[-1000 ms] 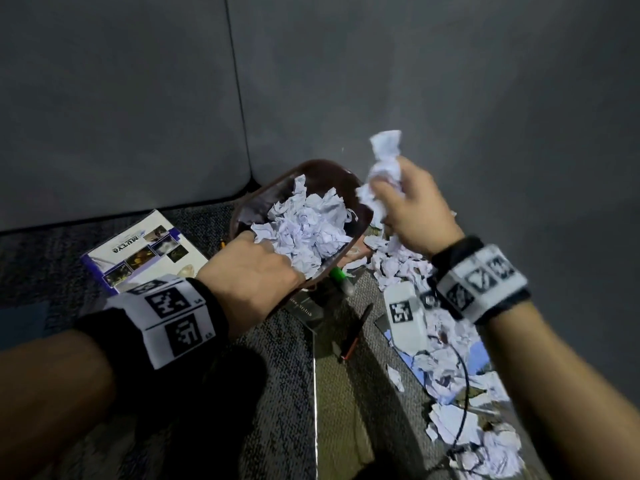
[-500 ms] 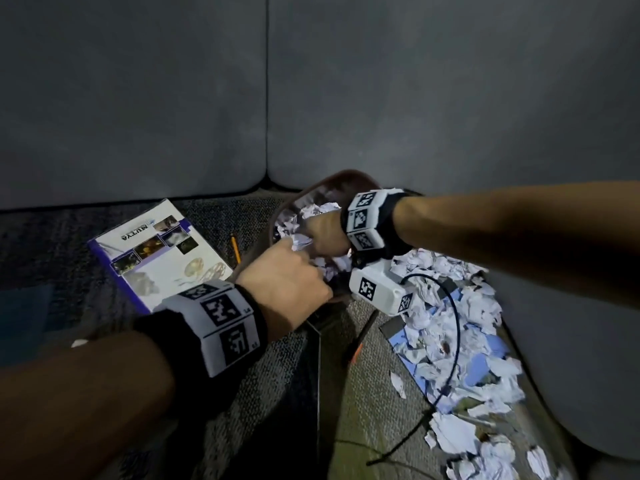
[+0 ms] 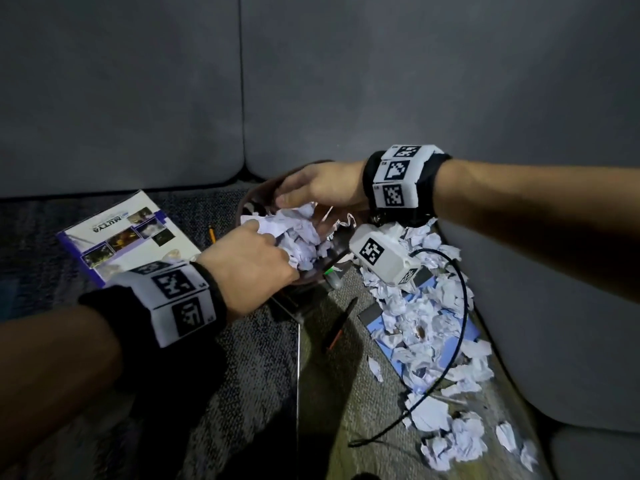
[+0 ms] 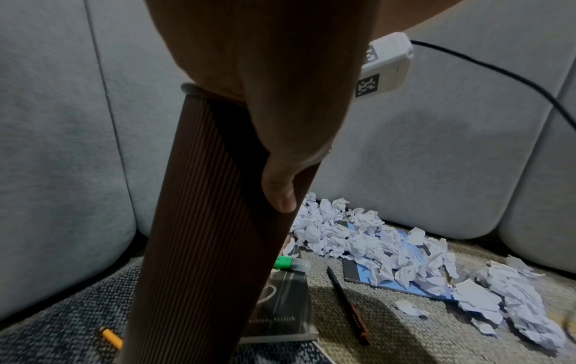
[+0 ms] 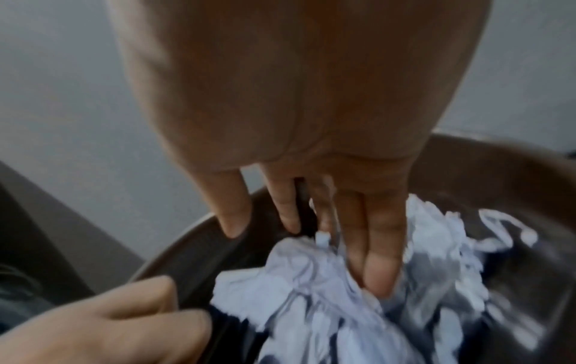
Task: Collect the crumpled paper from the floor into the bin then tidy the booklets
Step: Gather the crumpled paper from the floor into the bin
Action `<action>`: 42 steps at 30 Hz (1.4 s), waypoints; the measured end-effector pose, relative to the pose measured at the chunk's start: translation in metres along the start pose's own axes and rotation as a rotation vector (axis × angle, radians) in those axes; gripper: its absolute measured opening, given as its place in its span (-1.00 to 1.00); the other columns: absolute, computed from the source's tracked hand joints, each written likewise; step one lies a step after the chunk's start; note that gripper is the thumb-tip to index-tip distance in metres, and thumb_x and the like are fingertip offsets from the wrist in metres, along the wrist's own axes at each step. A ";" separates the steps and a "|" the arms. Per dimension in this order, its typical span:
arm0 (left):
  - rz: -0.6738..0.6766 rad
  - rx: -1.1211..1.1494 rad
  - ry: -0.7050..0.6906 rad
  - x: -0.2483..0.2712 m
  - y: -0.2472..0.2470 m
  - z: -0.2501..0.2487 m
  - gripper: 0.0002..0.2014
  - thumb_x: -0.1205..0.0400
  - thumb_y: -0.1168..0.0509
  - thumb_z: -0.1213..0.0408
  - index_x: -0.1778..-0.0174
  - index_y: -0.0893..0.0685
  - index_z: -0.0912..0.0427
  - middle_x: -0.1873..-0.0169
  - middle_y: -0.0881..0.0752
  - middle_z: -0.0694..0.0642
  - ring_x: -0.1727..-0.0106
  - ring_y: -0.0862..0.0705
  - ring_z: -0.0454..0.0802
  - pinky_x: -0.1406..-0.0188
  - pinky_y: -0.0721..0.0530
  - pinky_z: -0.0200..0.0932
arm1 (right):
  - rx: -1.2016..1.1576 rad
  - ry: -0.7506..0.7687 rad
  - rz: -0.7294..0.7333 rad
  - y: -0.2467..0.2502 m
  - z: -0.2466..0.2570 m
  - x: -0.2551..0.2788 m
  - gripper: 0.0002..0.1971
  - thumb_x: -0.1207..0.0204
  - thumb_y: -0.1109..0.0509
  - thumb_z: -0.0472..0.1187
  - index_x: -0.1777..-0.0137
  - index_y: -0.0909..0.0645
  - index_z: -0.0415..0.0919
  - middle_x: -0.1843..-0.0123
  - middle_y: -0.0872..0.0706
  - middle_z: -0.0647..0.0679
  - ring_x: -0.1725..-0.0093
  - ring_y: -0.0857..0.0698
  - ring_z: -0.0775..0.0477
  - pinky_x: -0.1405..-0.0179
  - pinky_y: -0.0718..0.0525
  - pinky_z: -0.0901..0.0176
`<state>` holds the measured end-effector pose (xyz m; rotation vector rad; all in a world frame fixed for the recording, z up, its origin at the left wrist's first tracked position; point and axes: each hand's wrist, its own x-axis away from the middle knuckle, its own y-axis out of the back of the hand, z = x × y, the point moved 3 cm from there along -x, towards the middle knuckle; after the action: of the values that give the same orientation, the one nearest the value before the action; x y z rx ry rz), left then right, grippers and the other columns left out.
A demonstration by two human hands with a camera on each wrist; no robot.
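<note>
A tall brown ribbed bin [image 3: 250, 202] stands on the floor in the sofa corner, full of crumpled white paper [image 3: 298, 237]. My left hand [image 3: 249, 268] grips the near rim, its thumb down the ribbed wall [image 4: 202, 221]. My right hand [image 3: 311, 188] reaches over the bin from the right. Its straight fingers [image 5: 374, 258] press into the paper inside. A long heap of crumpled paper [image 3: 426, 323] lies on the floor to the right, partly covering a blue booklet [image 3: 391, 337]. A white booklet [image 3: 128, 237] lies left of the bin, a grey booklet [image 4: 280, 307] at its foot.
Grey sofa cushions [image 3: 138, 98] wall in the back and right. On the carpet lie a dark pen [image 3: 339, 323], a green marker [image 4: 286, 262] and a yellow pencil [image 3: 212, 233]. A black cable [image 3: 460, 306] hangs from my right wrist over the heap.
My right hand carried a wad of paper from up at the right into the bin, released it and now presses down with flat fingers. My left hand kept its hold on the rim.
</note>
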<state>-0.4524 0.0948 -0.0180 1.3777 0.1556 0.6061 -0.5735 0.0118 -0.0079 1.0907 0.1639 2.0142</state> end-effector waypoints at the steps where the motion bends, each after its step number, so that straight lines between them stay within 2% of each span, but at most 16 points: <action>1: -0.016 -0.002 -0.001 -0.001 -0.001 0.000 -0.75 -0.65 -0.05 0.24 -0.15 -0.56 -0.03 -0.13 -0.67 -0.02 -0.19 -0.60 0.05 -0.10 -0.39 -0.06 | 0.005 0.024 -0.045 0.007 -0.003 0.003 -0.74 -0.63 -0.34 -0.14 -0.24 -0.61 -0.24 0.00 -0.71 -0.15 0.13 -0.73 -0.35 0.06 -0.74 -0.24; 3: -0.002 0.000 0.004 0.000 -0.003 0.000 -0.77 -0.64 -0.06 0.23 -0.12 -0.55 -0.05 -0.12 -0.67 -0.04 -0.19 -0.60 0.03 -0.09 -0.38 -0.06 | -0.006 0.032 -0.141 0.019 -0.010 0.012 -0.76 -0.64 -0.34 -0.15 -0.21 -0.64 -0.24 -0.04 -0.74 -0.19 0.11 -0.75 -0.36 0.01 -0.73 -0.24; 7: 0.006 0.013 0.017 0.002 -0.003 0.003 -0.76 -0.65 -0.07 0.19 -0.19 -0.53 -0.10 -0.14 -0.64 -0.10 -0.20 -0.58 -0.01 -0.11 -0.38 -0.06 | -0.110 0.095 -0.354 0.044 -0.038 0.037 -0.80 -0.65 -0.32 -0.19 -0.11 -0.67 -0.31 0.05 -0.72 -0.17 0.18 -0.70 -0.09 0.23 -0.68 0.10; 10: 0.016 0.035 0.047 0.000 -0.002 0.005 -0.76 -0.65 -0.10 0.13 -0.22 -0.50 -0.12 -0.14 -0.63 -0.13 -0.22 -0.57 -0.03 -0.13 -0.39 -0.06 | -0.178 0.117 -0.654 0.049 -0.089 0.056 -0.88 -0.63 -0.32 -0.20 -0.02 -0.64 -0.23 0.18 -0.66 -0.08 0.30 -0.61 0.02 0.37 -0.56 0.21; 12: 0.027 0.047 0.065 -0.002 0.002 0.006 -0.78 -0.63 -0.12 0.12 -0.18 -0.50 -0.12 -0.14 -0.63 -0.14 -0.21 -0.57 -0.05 -0.13 -0.40 -0.07 | -0.157 0.015 -0.739 0.028 -0.141 0.056 -0.88 -0.63 -0.32 -0.20 -0.05 -0.61 -0.24 0.18 -0.62 -0.06 0.28 -0.57 0.02 0.39 -0.53 0.29; 14: 0.032 0.051 0.072 -0.004 0.003 0.006 -0.79 -0.61 -0.11 0.10 -0.15 -0.48 -0.13 -0.13 -0.63 -0.14 -0.20 -0.57 -0.05 -0.11 -0.40 -0.08 | 0.057 -0.201 -0.630 -0.009 -0.199 0.044 -0.74 -0.60 -0.36 -0.14 -0.23 -0.55 -0.21 -0.04 -0.59 -0.11 0.06 -0.64 -0.08 0.20 -0.62 0.26; 15: 0.032 0.042 0.073 -0.006 0.003 0.005 -0.79 -0.60 -0.11 0.09 -0.14 -0.47 -0.13 -0.13 -0.63 -0.14 -0.20 -0.57 -0.05 -0.10 -0.39 -0.08 | 0.186 -0.323 -0.535 -0.027 -0.227 0.037 -0.57 -0.55 -0.41 -0.05 -0.37 -0.48 -0.16 -0.25 -0.52 -0.19 -0.14 -0.64 -0.20 -0.04 -0.64 0.17; 17: 0.052 0.043 0.072 -0.007 0.004 0.003 -0.79 -0.60 -0.09 0.07 -0.13 -0.47 -0.12 -0.12 -0.63 -0.13 -0.19 -0.57 -0.05 -0.09 -0.39 -0.08 | 0.308 -0.518 -0.381 -0.056 -0.271 0.029 -0.14 -0.41 -0.48 0.18 -0.63 -0.15 0.00 -0.64 -0.09 -0.26 -0.50 -0.38 -0.46 -0.39 -0.51 -0.16; 19: 0.058 0.051 0.065 -0.008 0.003 0.002 -0.79 -0.60 -0.06 0.03 -0.12 -0.47 -0.12 -0.10 -0.63 -0.13 -0.17 -0.57 -0.05 -0.09 -0.40 -0.08 | 0.332 -0.570 -0.317 -0.077 -0.292 0.022 0.08 -0.31 -0.46 0.36 -0.68 0.12 0.15 -0.71 0.29 -0.15 -0.62 -0.08 -0.51 -0.47 -0.40 -0.33; 22: 0.061 0.055 0.070 -0.008 -0.001 0.005 -0.67 -0.58 0.14 -0.07 -0.10 -0.45 -0.12 -0.07 -0.61 -0.14 -0.15 -0.57 -0.07 -0.11 -0.43 -0.08 | 0.500 -0.501 -0.415 -0.085 -0.287 0.005 0.02 -0.38 -0.34 0.38 -0.67 0.21 0.15 -0.70 0.36 -0.10 -0.66 0.03 -0.44 -0.50 -0.31 -0.41; 24: 0.049 0.057 0.071 -0.008 -0.002 0.006 -0.58 -0.54 0.26 -0.10 -0.07 -0.44 -0.12 -0.03 -0.61 -0.13 -0.12 -0.58 -0.07 -0.08 -0.45 -0.08 | 0.599 -0.381 -0.470 -0.072 -0.270 -0.016 -0.10 -0.51 -0.33 0.11 -0.67 0.20 0.13 -0.71 0.32 -0.12 -0.67 0.04 -0.41 -0.55 -0.19 -0.44; 26: 0.029 0.053 0.057 -0.009 -0.005 0.006 -0.74 -0.61 0.09 -0.04 -0.07 -0.44 -0.13 -0.02 -0.61 -0.14 -0.12 -0.58 -0.08 -0.05 -0.46 -0.08 | 0.710 -0.225 -0.465 -0.058 -0.250 -0.041 -0.10 -0.50 -0.32 -0.26 -0.68 0.17 0.14 -0.72 0.28 -0.10 -0.68 0.06 -0.36 -0.58 -0.11 -0.44; 28: 0.014 0.093 0.065 -0.011 -0.006 0.004 -0.80 -0.61 0.02 0.03 -0.07 -0.44 -0.17 0.00 -0.61 -0.16 -0.12 -0.59 -0.10 -0.02 -0.43 -0.10 | 0.838 -0.090 -0.389 -0.048 -0.235 -0.063 -0.06 -0.46 -0.29 -0.44 -0.68 0.14 0.13 -0.72 0.26 -0.08 -0.68 0.06 -0.32 -0.60 -0.08 -0.40; 33: -0.024 0.206 0.132 -0.014 -0.005 0.010 -0.81 -0.49 -0.06 0.07 0.10 -0.55 -0.17 0.26 -0.64 -0.15 0.12 -0.67 -0.09 0.23 -0.34 -0.13 | 1.017 -0.049 -0.136 -0.045 -0.247 -0.084 -0.23 -0.59 -0.30 -0.23 -0.70 0.05 0.02 -0.74 0.08 -0.02 -0.69 0.00 -0.18 -0.61 -0.11 -0.25; 38: 0.006 0.162 0.104 -0.018 -0.009 0.009 -0.92 -0.30 -0.25 0.11 0.32 -0.57 -0.10 0.46 -0.62 -0.11 0.43 -0.64 -0.04 0.39 -0.29 -0.14 | 0.957 0.019 -0.376 -0.042 -0.273 -0.055 -0.50 -0.51 -0.28 0.01 -0.47 -0.47 0.03 -0.63 -0.31 -0.01 -0.59 -0.25 -0.14 -0.57 -0.18 -0.20; 42: -0.042 0.141 0.064 -0.021 -0.006 0.002 -0.93 -0.26 -0.26 0.13 0.37 -0.54 -0.08 0.49 -0.62 -0.11 0.44 -0.65 0.00 0.40 -0.32 -0.13 | 0.845 -0.074 -0.515 -0.024 -0.288 -0.050 -0.36 -0.48 -0.06 0.41 -0.46 -0.44 0.12 -0.71 -0.07 -0.13 -0.67 -0.07 -0.28 -0.60 0.01 -0.42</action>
<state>-0.4669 0.0828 -0.0284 1.4879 0.2822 0.6133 -0.7599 0.0640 -0.2288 1.4256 1.2072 1.4271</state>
